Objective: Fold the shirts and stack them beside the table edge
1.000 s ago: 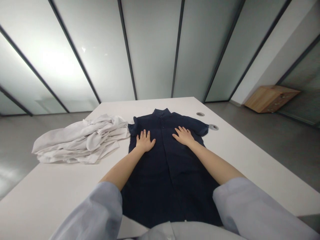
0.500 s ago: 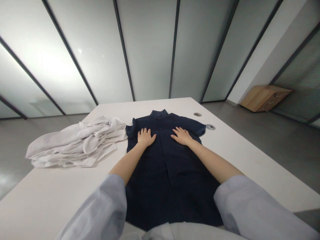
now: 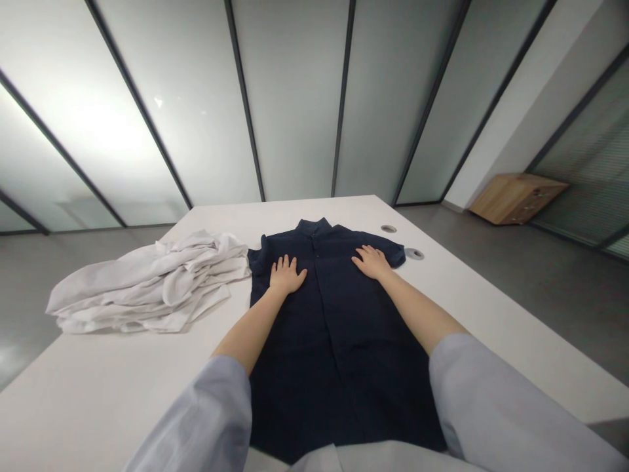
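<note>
A dark navy short-sleeved shirt (image 3: 339,334) lies spread front side up on the white table, its collar pointing away from me. My left hand (image 3: 287,276) rests flat on the left chest of the shirt as I see it, fingers spread. On the other side of the button line, my right hand (image 3: 371,262) lies palm down near the right sleeve, its fingers also stretched out. Neither hand grips the cloth. Parts of the shirt beneath my hands and forearms are hidden.
A rumpled pile of white clothes (image 3: 152,282) sits on the table (image 3: 491,341) to the left, touching the shirt's left sleeve. Two round cable holes (image 3: 388,229) are set near the table's right edge. A wooden cabinet (image 3: 515,196) stands on the floor beyond, by frosted glass panels.
My right hand has slid to the right across the shirt, toward the right sleeve. My left hand stays in nearly the same place. The shirt still lies flat.
</note>
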Motion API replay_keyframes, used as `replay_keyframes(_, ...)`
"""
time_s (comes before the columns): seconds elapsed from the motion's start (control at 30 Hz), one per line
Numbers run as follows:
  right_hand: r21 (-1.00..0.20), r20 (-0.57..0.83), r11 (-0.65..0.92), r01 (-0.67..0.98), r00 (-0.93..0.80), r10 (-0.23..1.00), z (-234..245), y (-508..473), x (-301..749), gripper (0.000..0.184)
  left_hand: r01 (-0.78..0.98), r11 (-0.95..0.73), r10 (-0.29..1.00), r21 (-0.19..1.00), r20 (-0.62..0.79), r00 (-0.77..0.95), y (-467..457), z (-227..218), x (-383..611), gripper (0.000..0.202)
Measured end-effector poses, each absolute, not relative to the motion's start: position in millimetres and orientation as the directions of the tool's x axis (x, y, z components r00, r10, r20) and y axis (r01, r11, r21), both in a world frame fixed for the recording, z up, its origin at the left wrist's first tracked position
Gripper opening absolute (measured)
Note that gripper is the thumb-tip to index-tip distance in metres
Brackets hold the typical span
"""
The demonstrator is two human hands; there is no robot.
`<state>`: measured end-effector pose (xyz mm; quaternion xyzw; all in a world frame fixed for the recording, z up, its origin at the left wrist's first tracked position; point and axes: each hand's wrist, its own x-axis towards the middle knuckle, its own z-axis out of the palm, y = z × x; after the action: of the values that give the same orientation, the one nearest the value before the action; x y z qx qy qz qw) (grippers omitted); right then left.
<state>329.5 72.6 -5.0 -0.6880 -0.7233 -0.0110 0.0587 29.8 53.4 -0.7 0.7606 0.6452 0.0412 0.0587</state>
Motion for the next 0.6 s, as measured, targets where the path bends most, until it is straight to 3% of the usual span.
replay_keyframes(0.1, -0.040, 0.248, 0.001, 0.999, 0.009, 0.969, -4, 69, 339, 0.054, 0.976, -0.164, 0.986, 0.141, -0.007, 0.167, 53, -1, 30, 0.075)
replay_keyframes(0.2, -0.081, 0.309, -0.153, 0.985, 0.171, 0.936, -1, 66, 359, 0.054, 0.977, -0.168, 0.986, 0.132, 0.005, 0.168, 53, -2, 30, 0.074)
replay_keyframes(0.4, -0.213, 0.160, -0.541, 0.814, 0.575, 0.802, 2, 72, 393, 0.074, 0.984, -0.160, 0.987, 0.077, 0.016, 0.159, 52, -3, 31, 0.074)
replay_keyframes(0.6, -0.250, 0.161, -0.611, 0.751, 0.654, 0.739, 3, 83, 389, 0.062, 0.984, -0.160, 0.987, 0.078, 0.017, 0.159, 51, -3, 32, 0.073)
